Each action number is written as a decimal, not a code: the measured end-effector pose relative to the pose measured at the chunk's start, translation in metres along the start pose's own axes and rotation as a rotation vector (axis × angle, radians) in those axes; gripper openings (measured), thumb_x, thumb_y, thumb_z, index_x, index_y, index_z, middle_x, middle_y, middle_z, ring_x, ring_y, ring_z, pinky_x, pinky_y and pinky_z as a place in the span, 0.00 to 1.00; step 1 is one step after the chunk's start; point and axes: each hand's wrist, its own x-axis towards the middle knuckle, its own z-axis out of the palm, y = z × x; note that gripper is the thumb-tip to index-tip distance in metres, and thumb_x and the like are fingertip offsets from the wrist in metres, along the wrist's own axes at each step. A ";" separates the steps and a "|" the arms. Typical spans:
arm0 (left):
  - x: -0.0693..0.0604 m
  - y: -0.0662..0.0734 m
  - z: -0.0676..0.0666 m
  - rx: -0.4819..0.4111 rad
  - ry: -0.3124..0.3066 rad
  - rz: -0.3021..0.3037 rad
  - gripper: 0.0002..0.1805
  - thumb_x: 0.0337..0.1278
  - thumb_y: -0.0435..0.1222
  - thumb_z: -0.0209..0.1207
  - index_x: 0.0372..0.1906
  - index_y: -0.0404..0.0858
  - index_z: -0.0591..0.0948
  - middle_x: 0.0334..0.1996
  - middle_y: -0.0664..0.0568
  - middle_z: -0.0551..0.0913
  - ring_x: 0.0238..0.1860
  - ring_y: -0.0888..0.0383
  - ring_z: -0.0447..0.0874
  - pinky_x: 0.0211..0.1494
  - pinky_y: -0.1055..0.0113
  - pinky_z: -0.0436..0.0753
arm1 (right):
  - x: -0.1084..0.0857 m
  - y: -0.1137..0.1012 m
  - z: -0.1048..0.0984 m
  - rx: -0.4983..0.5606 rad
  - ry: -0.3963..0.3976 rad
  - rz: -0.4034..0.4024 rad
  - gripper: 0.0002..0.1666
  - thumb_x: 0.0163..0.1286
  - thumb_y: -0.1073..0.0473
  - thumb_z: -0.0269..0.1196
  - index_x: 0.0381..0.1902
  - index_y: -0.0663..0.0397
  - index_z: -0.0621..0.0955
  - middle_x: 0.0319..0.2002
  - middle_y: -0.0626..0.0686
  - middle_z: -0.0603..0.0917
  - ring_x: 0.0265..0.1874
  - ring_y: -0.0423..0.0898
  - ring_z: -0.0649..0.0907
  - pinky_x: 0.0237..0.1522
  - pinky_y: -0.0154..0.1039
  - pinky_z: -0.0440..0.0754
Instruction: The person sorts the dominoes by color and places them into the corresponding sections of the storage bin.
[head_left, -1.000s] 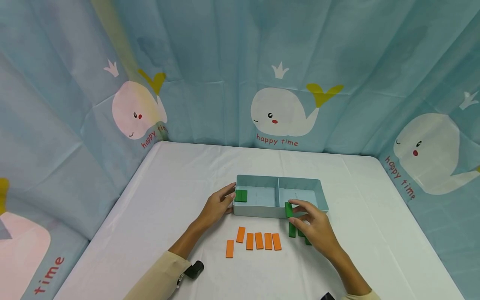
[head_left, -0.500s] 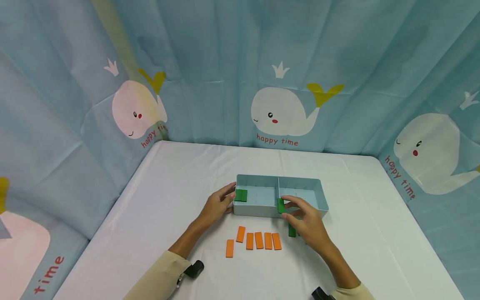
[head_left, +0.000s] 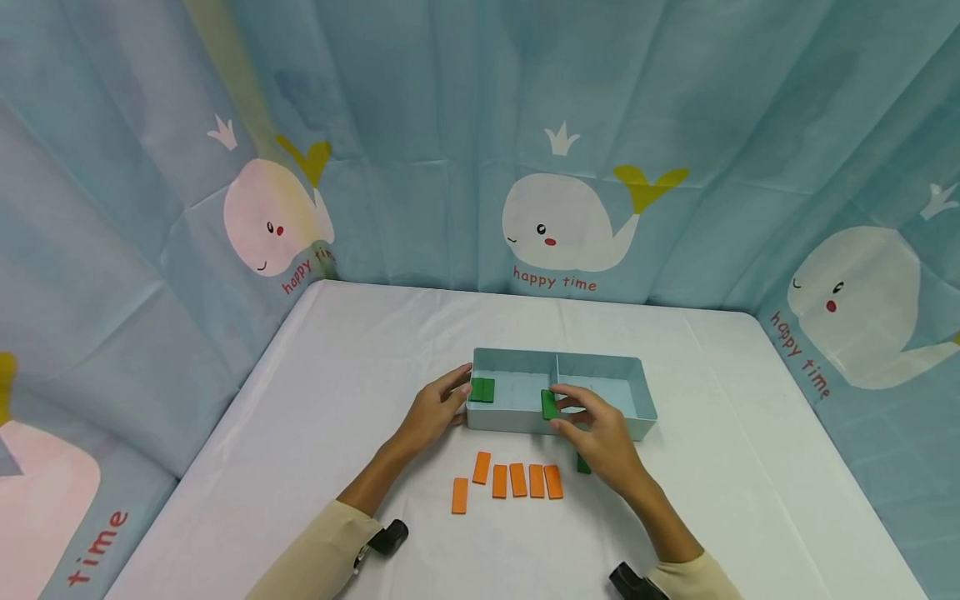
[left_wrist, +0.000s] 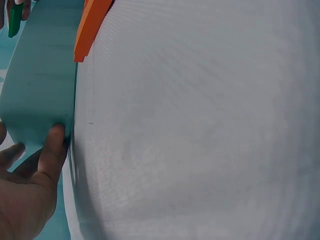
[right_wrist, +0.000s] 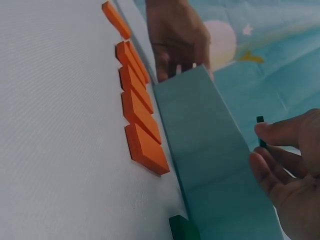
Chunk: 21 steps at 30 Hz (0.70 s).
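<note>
A light blue two-compartment box [head_left: 510,422] stands on the white table. My left hand [head_left: 429,414] is at its left end; in the left wrist view the fingers [left_wrist: 51,150] look fairly straight, with tips against the end wall. My right hand [head_left: 600,433] pinches a green tile [head_left: 549,405] between thumb and fingers, above the box's front wall near the divider [head_left: 557,368]. Green tiles [head_left: 482,390] lie side by side at the left of the left compartment. Another green tile [head_left: 583,463] shows on the table, partly behind the right hand.
Several orange tiles [head_left: 518,481] lie in a loose row on the table [head_left: 360,350] in front of the box. A blue curtain [head_left: 420,208] printed with whales hangs around the table's back and sides. Wrist cameras [head_left: 388,538] are worn on both arms.
My right hand has moved left and slightly away from me with the green tile, from the right compartment's front edge to the divider. The left hand and box have stayed put.
</note>
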 end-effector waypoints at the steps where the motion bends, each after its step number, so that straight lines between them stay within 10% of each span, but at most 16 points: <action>1: 0.000 0.000 0.000 0.003 -0.001 -0.003 0.31 0.85 0.46 0.52 0.84 0.45 0.64 0.80 0.42 0.67 0.77 0.43 0.70 0.64 0.53 0.87 | 0.001 -0.001 0.000 0.001 0.001 0.002 0.32 0.68 0.67 0.74 0.69 0.51 0.81 0.60 0.52 0.86 0.53 0.50 0.88 0.52 0.35 0.90; 21: 0.000 -0.001 0.001 -0.001 0.009 0.003 0.31 0.85 0.46 0.53 0.84 0.44 0.64 0.80 0.41 0.67 0.77 0.42 0.71 0.63 0.54 0.88 | 0.019 -0.008 0.009 -0.006 -0.005 0.022 0.31 0.68 0.68 0.74 0.68 0.57 0.81 0.57 0.52 0.87 0.53 0.52 0.87 0.53 0.36 0.90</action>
